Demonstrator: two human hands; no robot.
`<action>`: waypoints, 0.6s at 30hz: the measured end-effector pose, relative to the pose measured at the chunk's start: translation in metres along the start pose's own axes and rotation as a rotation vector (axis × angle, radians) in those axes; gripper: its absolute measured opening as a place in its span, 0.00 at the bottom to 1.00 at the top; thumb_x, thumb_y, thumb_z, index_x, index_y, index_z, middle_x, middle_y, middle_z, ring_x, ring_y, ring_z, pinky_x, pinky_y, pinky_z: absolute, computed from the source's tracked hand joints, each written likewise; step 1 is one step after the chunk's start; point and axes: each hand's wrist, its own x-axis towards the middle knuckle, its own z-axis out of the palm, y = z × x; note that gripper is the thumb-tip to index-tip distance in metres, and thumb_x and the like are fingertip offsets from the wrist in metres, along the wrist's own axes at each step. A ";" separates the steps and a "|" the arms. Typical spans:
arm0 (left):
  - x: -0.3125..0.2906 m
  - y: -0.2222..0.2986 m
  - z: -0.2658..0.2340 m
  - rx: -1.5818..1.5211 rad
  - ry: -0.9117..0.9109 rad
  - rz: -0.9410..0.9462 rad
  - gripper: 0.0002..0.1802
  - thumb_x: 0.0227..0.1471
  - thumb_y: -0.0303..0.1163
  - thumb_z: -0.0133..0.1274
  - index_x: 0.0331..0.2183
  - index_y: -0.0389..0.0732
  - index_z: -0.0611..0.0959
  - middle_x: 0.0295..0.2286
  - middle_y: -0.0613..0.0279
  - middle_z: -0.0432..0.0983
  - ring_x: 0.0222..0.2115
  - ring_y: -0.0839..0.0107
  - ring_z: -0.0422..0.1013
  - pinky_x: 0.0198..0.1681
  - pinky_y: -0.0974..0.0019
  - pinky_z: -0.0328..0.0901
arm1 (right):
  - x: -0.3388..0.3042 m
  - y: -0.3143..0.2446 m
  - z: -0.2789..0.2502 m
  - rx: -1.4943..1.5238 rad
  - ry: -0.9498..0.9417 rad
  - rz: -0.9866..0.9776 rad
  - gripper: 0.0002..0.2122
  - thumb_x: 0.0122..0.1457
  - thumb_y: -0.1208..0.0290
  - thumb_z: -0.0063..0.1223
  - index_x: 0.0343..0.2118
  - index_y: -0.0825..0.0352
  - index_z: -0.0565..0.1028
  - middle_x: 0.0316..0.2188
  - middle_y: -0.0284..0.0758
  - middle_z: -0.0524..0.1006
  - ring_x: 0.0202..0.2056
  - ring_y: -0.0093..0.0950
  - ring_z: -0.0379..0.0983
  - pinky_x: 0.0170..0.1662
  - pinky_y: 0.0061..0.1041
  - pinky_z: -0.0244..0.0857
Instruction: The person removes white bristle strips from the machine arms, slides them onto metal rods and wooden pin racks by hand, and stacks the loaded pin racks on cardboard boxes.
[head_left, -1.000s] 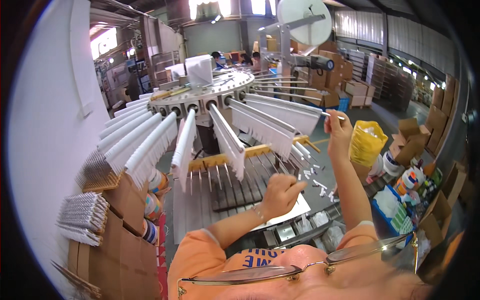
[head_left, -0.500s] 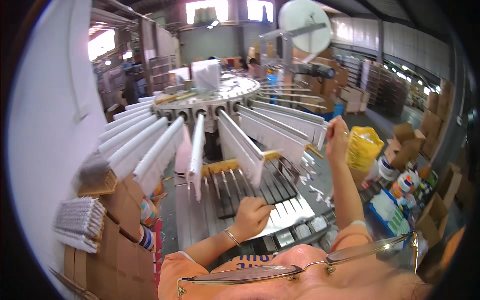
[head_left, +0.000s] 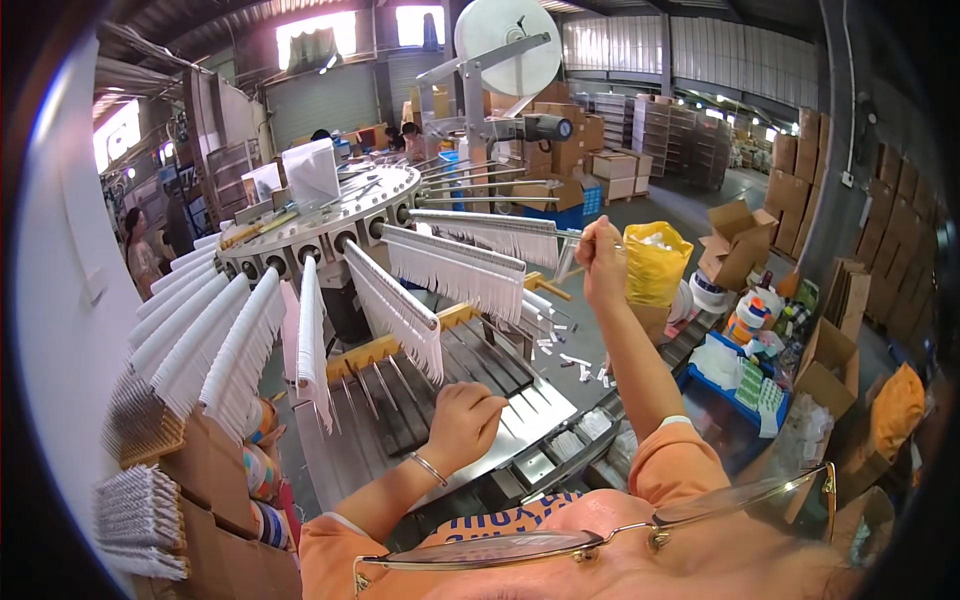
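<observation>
- The rotary rod machine (head_left: 345,220) sits farther left in view than half a second ago; this looks like a head turn (whether the machine itself is turning, I cannot tell).
- Beneath its rods, the metal table (head_left: 545,400) shows a shiny surface on its near right part.
- The fringed white rod (head_left: 490,232), the rightmost covered one, juts out toward the right hand (head_left: 604,262), white strands hanging below it.
- That hand is raised just beyond the rod's outer end, fingers curled in; a bright tip poked past them a second ago, and none shows now. What it grips, I cannot tell. The work seems centred on that end.
- The left hand (head_left: 465,425) hovers over the table, loosely curled, its inside hidden; it seems to be waiting.
- Short white pieces (head_left: 575,361) lie scattered on the floor.
</observation>
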 end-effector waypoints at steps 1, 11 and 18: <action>0.003 0.000 0.001 -0.002 -0.040 0.006 0.05 0.39 0.27 0.51 0.26 0.44 0.77 0.23 0.65 0.66 0.27 0.65 0.64 0.34 0.62 0.56 | -0.001 -0.004 -0.006 0.027 0.039 -0.028 0.17 0.59 0.58 0.41 0.16 0.62 0.65 0.11 0.24 0.57 0.14 0.14 0.50 0.17 0.15 0.41; 0.040 -0.002 0.015 -0.022 -0.160 0.111 0.06 0.39 0.27 0.51 0.27 0.44 0.76 0.26 0.64 0.67 0.31 0.64 0.63 0.36 0.61 0.55 | -0.010 -0.077 -0.065 0.014 0.277 -0.166 0.17 0.58 0.55 0.42 0.17 0.61 0.66 0.12 0.23 0.58 0.15 0.13 0.52 0.18 0.12 0.46; 0.046 -0.001 0.028 -0.080 -0.139 0.151 0.06 0.38 0.26 0.51 0.26 0.42 0.77 0.26 0.64 0.68 0.31 0.65 0.64 0.37 0.62 0.56 | -0.010 -0.074 -0.095 0.062 0.372 -0.117 0.17 0.58 0.56 0.43 0.17 0.61 0.66 0.12 0.23 0.58 0.15 0.13 0.52 0.18 0.11 0.46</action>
